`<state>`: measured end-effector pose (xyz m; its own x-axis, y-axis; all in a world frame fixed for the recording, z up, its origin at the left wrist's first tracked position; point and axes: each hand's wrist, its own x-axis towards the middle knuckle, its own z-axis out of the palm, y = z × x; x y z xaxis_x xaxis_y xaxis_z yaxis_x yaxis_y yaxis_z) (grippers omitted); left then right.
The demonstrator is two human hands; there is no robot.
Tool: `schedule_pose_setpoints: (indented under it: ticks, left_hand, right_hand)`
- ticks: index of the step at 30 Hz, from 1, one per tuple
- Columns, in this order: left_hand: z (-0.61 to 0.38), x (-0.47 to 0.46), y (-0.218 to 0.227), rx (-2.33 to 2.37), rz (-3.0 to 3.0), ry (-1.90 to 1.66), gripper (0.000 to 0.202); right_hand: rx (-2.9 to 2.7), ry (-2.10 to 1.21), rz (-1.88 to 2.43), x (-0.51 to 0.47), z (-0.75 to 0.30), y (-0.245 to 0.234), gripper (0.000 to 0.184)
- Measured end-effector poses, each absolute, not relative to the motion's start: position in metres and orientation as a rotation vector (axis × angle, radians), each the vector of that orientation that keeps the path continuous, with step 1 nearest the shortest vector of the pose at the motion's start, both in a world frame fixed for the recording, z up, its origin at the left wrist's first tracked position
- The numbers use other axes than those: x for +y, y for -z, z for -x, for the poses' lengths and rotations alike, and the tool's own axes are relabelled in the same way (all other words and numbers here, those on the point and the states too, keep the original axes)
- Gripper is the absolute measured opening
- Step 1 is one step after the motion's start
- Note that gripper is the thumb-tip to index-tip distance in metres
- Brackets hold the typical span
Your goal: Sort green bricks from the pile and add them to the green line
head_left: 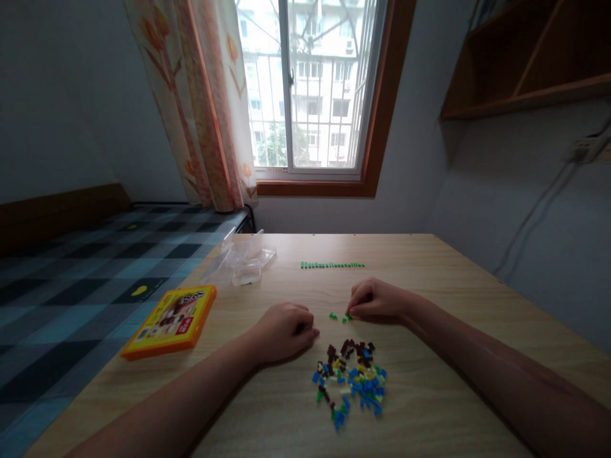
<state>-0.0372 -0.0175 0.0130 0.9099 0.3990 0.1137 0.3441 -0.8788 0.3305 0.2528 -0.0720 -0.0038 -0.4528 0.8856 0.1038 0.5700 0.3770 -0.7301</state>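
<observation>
My left hand rests on the wooden table with its fingers curled in; what they hold, if anything, is hidden. To its right, my right hand pinches its fingertips down on a tiny green brick among a few loose green bricks. Just in front of both hands lies a pile of small bricks, brown, blue, yellow, white and green. Farther back, a straight row of green bricks lies on the table.
An orange and yellow box lies at the table's left edge. Behind it sits an open clear plastic case. A bed with a checked cover adjoins the left side. A window and curtain stand behind; a shelf hangs upper right.
</observation>
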Motion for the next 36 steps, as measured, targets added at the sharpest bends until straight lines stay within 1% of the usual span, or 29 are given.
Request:
schedule_pose_setpoints:
  ticks: [6,12,15,19,25,36]
  left_hand:
    - [0.037,-0.017,-0.013,0.546,-2.772,-0.272,0.028]
    - [0.037,-0.017,-0.012,0.541,-2.765,-0.249,0.029]
    - [0.037,-0.017,-0.012,0.541,-2.762,-0.249,0.029]
    - [0.037,-0.017,-0.013,0.542,-2.762,-0.253,0.029]
    - [0.037,-0.018,-0.015,0.563,-2.752,-0.249,0.028]
    - [0.037,-0.019,-0.016,0.567,-2.751,-0.254,0.028]
  right_hand:
    - [-2.221,-0.674,1.298,-0.072,-0.256,-0.002,0.029]
    - [-2.145,-0.371,1.597,-0.065,-0.303,0.006,0.023]
    - [-2.056,-0.155,1.693,-0.063,-0.325,0.014,0.025]
    - [-2.028,0.06,1.685,-0.059,-0.342,0.025,0.034]
    - [-2.041,0.182,1.693,-0.047,-0.353,0.039,0.038]
    - [-1.98,0.211,1.745,-0.045,-0.349,0.044,0.04]
